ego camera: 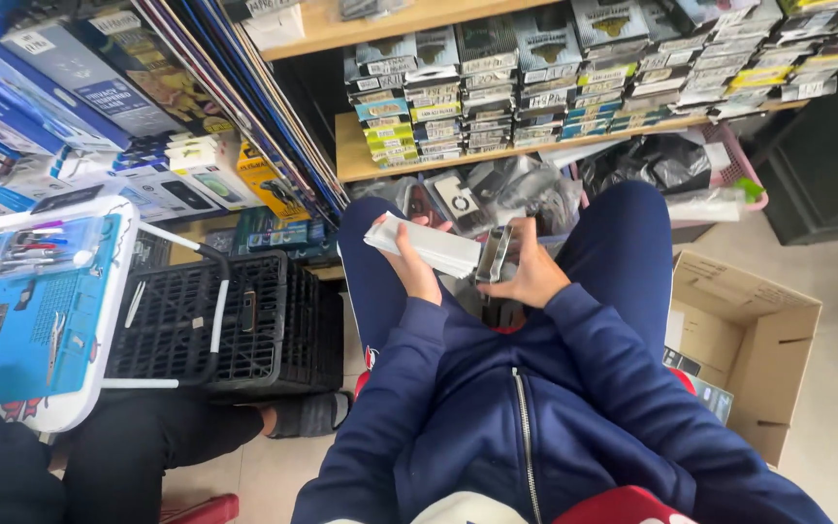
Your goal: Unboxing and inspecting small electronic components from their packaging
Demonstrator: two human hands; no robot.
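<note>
White box (435, 246) clasped in left hand (417, 274) | metal piece (495, 255) gripped by right hand (532, 275), touching box's right end | both above lap

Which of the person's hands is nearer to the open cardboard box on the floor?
The right hand is nearer. It grips a small silvery object on the side toward the cardboard box. The left hand, holding a white box, is farther from it.

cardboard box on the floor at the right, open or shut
Open. The cardboard box has its top flaps folded outward, and its inside shows, with some flat printed items standing against its left wall. How full it is cannot be told.
</note>
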